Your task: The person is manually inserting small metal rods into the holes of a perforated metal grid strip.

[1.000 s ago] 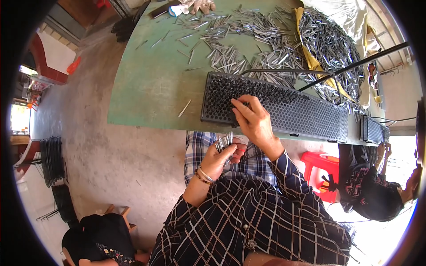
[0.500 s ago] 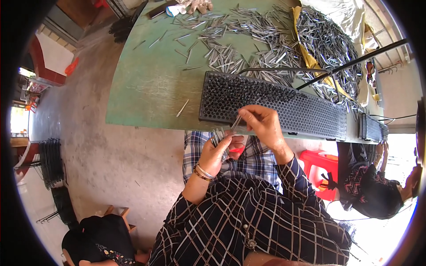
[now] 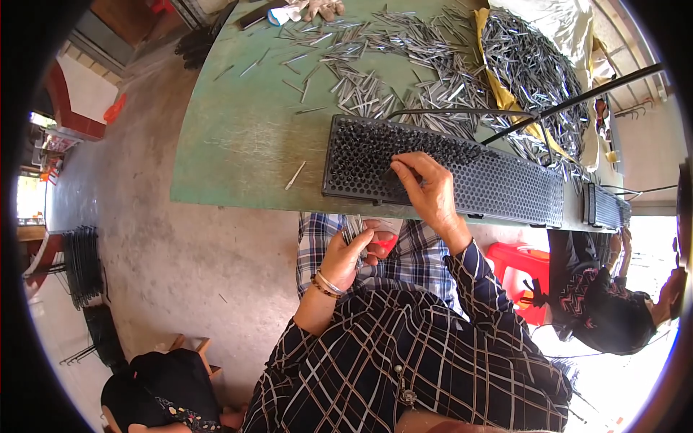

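Note:
My left hand [image 3: 348, 252] is closed round a bundle of thin metal strips [image 3: 352, 229], held upright below the table's front edge. Above the long black tray full of round holes [image 3: 498, 184], my right hand [image 3: 430, 189] pinches thumb and forefinger together at its left part. What shows of the metal strip at those fingertips is only a short dark bit, low against the holes. Many holes in the tray's left part have dark pieces standing in them; those further right look bare.
Loose metal strips [image 3: 440, 58] cover the back of the green table [image 3: 238, 159]. A larger heap [image 3: 534, 72] lies on yellow cloth at the right. A black metal rod [image 3: 577, 97] crosses above the tray. One person works at the right, beside a red stool [image 3: 530, 270]. Gloves [image 3: 317, 9] lie far back.
My right hand has gone from beside the left hand's bundle, up and forward onto the tray, with a strip in its fingers. My left hand has stayed nearly in place.

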`<state>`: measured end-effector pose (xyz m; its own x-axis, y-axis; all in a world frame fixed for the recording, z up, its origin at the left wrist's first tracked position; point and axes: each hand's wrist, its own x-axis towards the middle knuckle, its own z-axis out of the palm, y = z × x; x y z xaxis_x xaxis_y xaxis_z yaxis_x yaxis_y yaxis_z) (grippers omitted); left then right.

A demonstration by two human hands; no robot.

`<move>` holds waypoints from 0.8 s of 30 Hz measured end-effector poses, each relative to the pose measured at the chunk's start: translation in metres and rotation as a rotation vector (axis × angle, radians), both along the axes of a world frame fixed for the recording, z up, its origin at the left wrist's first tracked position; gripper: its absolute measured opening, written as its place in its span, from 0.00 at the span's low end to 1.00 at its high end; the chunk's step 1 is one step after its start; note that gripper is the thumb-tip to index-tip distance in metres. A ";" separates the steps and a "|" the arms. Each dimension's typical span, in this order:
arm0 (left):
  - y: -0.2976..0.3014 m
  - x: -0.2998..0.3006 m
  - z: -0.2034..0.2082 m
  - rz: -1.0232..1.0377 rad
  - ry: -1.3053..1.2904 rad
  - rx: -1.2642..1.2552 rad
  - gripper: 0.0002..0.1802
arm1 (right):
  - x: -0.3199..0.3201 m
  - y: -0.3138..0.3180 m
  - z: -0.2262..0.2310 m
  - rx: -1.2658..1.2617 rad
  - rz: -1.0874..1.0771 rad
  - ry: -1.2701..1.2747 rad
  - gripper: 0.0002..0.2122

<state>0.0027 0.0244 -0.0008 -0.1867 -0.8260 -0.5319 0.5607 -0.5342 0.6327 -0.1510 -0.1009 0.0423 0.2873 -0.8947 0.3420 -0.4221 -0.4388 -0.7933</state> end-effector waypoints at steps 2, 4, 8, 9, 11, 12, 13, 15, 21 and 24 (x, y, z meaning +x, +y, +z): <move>0.000 0.001 0.000 -0.019 -0.016 -0.011 0.14 | 0.002 0.003 -0.003 -0.016 0.000 0.001 0.06; 0.001 0.001 -0.004 -0.014 -0.002 -0.023 0.14 | 0.004 0.007 -0.005 -0.005 -0.032 -0.006 0.06; 0.000 0.000 0.000 -0.019 -0.008 -0.017 0.14 | 0.005 0.011 -0.011 -0.119 -0.004 0.035 0.07; 0.001 0.000 -0.001 -0.019 -0.007 -0.017 0.14 | 0.006 0.012 -0.009 -0.084 -0.018 0.033 0.07; 0.001 -0.001 -0.003 -0.027 -0.002 -0.020 0.15 | 0.007 0.013 -0.007 -0.048 -0.031 0.032 0.08; 0.001 -0.001 -0.003 -0.027 -0.002 -0.020 0.15 | 0.007 0.013 -0.007 -0.034 -0.025 0.033 0.08; 0.001 -0.001 -0.003 -0.035 -0.004 -0.031 0.15 | 0.007 0.013 -0.007 -0.020 -0.020 0.034 0.09; 0.002 -0.001 -0.005 -0.039 -0.007 -0.044 0.15 | 0.006 0.012 -0.009 -0.067 0.006 0.056 0.09; 0.004 -0.002 -0.005 -0.066 0.029 -0.102 0.15 | 0.008 0.015 -0.008 -0.124 -0.001 0.130 0.09; 0.004 -0.003 -0.003 -0.052 0.044 -0.082 0.15 | 0.009 0.017 -0.008 -0.092 -0.049 0.113 0.09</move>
<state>-0.0006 0.0282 -0.0042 -0.2519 -0.8552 -0.4529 0.5622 -0.5103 0.6508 -0.1425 -0.0839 0.0342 0.2849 -0.8749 0.3916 -0.5290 -0.4842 -0.6969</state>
